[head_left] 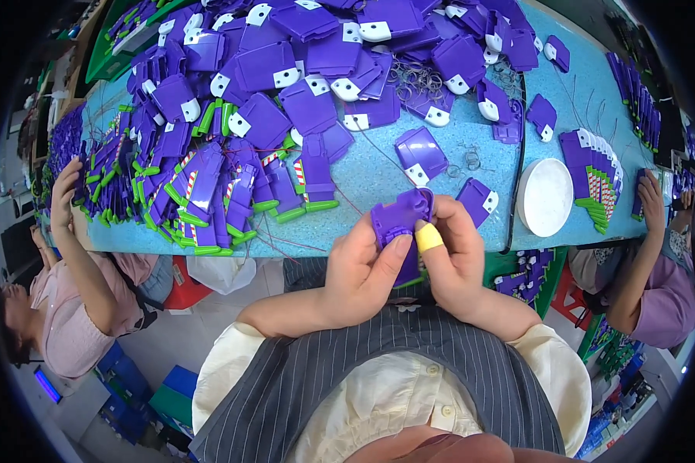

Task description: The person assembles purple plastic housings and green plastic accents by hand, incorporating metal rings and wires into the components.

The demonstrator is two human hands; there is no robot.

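A purple plastic toy part (400, 224), roughly square with a ridged darker strip near its lower left and a green sliver at its bottom edge, is held tilted above the table's near edge, at six o'clock from the purple pile.

Speckled light-blue table (378, 174) fills the upper half of the frame, its near edge bending across the middle. Big heap of purple plastic housings with white tabs (309, 62) covers the upper centre and top. At left centre, a pile of purple parts with green ends and red-white striped pieces (208, 193). Small wire springs (413, 77) lie scattered at upper centre right, and thin red wires (286, 239) trail near the front edge. White round dish (546, 197) sits at right centre, just beside a neat row of stacked purple pieces (594, 177) further right.
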